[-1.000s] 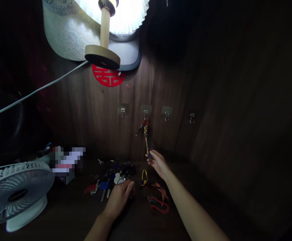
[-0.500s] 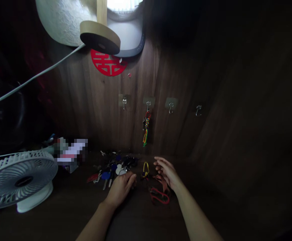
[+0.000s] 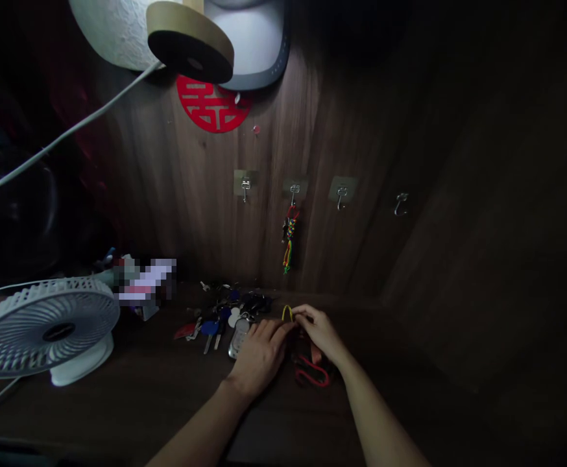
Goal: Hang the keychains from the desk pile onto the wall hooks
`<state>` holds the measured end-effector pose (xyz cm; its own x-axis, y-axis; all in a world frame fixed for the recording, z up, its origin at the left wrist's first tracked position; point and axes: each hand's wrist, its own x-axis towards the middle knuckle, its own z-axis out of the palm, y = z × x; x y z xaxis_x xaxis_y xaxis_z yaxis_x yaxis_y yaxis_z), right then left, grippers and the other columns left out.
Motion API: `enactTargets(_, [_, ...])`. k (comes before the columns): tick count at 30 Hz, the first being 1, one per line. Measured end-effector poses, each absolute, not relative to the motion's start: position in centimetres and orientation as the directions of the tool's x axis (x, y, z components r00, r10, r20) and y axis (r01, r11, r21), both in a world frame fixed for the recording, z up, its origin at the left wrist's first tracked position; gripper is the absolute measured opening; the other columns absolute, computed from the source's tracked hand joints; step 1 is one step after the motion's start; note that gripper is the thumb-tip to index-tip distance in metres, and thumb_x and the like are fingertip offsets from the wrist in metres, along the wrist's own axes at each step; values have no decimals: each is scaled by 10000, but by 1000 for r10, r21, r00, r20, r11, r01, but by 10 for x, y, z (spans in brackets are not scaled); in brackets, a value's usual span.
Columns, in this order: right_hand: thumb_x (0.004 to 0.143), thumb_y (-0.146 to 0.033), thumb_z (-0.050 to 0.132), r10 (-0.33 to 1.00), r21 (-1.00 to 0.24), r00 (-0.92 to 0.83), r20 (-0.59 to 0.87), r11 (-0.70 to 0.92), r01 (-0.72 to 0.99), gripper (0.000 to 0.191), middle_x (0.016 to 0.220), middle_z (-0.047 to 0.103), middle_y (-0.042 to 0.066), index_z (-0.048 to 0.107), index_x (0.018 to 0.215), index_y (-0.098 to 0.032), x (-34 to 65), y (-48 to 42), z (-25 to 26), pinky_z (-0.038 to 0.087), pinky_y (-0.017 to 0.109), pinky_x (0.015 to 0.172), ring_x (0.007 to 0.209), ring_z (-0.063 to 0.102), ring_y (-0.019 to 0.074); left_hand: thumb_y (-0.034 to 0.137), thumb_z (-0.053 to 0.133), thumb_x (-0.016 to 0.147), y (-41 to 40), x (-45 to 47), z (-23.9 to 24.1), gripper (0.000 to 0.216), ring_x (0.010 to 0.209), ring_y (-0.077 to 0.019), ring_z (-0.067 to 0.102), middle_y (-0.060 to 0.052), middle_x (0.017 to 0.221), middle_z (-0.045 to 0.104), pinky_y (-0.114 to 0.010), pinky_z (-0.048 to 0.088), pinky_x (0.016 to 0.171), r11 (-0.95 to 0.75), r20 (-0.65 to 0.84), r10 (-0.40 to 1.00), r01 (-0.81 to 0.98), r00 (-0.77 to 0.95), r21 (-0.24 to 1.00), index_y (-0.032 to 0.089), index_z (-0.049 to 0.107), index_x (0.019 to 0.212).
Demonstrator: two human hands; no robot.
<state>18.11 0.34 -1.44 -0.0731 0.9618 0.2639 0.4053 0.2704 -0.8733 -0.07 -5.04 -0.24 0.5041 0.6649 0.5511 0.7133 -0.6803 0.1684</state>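
My right hand point(image 3: 319, 332) pinches a yellow-looped keychain point(image 3: 287, 312) on the dark wooden surface. My left hand point(image 3: 261, 355) lies beside it with its fingertips reaching the same keychain, fingers loosely curled. A pile of keys point(image 3: 225, 314) with blue and white tags sits just left of my hands. A red strap keychain point(image 3: 311, 373) lies under my right wrist. A multicoloured braided keychain point(image 3: 290, 237) hangs from the second wall hook point(image 3: 293, 192).
Three more hooks point(image 3: 342, 193) are stuck on the wooden wall and carry nothing. A white desk fan point(image 3: 45, 331) stands at the left. A lamp base point(image 3: 189, 40), a cable point(image 3: 64, 134) and a red paper cutout point(image 3: 213, 107) are above.
My right hand let go of the hanging braided keychain, dropped to the surface and closed on the yellow-looped one. My left hand slid right to meet it. The view tilted down.
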Motion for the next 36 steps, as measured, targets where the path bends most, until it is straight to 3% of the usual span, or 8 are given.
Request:
enactTargets(6, [760,-318,506,952,-853,-156,264,306,424,226,738,681,15,668,871,-206,173,2,-19,446,270,628,696,618,174,199,456,887,-43,-1,-9,226,936,-193,560,-42,1021,599,-346,457,819,-605,507,740,767,442,215,243,571,1076])
enactTargets(10, [762,-276,514,945,-845,-177,274,325,425,201,699,683,1,684,856,-227,171,-2,-17,443,288,663,686,622,181,219,406,909,-42,-6,-8,215,846,-176,586,-50,909,614,-297,470,759,-567,475,801,716,363,408,203,619,930])
enactTargets(13, [755,-258,528,937,-826,-193,292,349,443,198,732,699,-3,699,854,-250,169,-5,-12,446,297,688,718,630,192,235,414,904,-42,-9,-6,214,865,-172,596,-45,919,625,-289,471,774,-544,487,827,616,279,570,211,624,936])
enactTargets(17, [763,-239,522,925,-785,-219,309,378,491,200,800,714,-5,704,838,-270,166,-9,-8,447,303,724,778,638,202,254,435,890,-42,-16,-4,220,898,-173,602,-37,929,655,-294,465,814,-517,515,843,503,157,693,216,640,960])
enactTargets(22, [781,-226,504,922,-745,-244,301,387,543,208,830,714,-11,694,843,-281,163,-12,-6,442,298,719,785,645,197,278,441,880,-36,-25,-3,250,901,-171,606,-40,935,670,-288,467,819,-504,552,833,430,16,749,208,646,1003])
enactTargets(26, [784,-242,514,897,-719,-215,386,439,539,185,835,698,2,695,806,-273,158,-14,-2,438,296,731,799,628,194,298,456,871,-35,-28,-1,261,899,-171,609,-43,947,669,-290,468,826,-493,552,832,396,-43,775,212,650,1024])
enactTargets(31, [782,-285,541,901,-812,-132,413,430,394,161,866,693,13,674,868,-255,141,-21,8,454,297,750,831,621,191,347,477,862,-37,-28,1,270,837,-169,625,-45,920,680,-280,487,782,-482,530,846,341,-59,807,219,657,1019])
enactTargets(36, [756,-268,597,907,-899,-256,333,388,204,314,908,701,14,584,1069,-253,122,-30,12,451,323,827,908,635,195,353,490,855,-38,-28,0,262,870,-178,630,-49,937,694,-278,485,797,-472,514,854,292,-80,832,202,655,992])
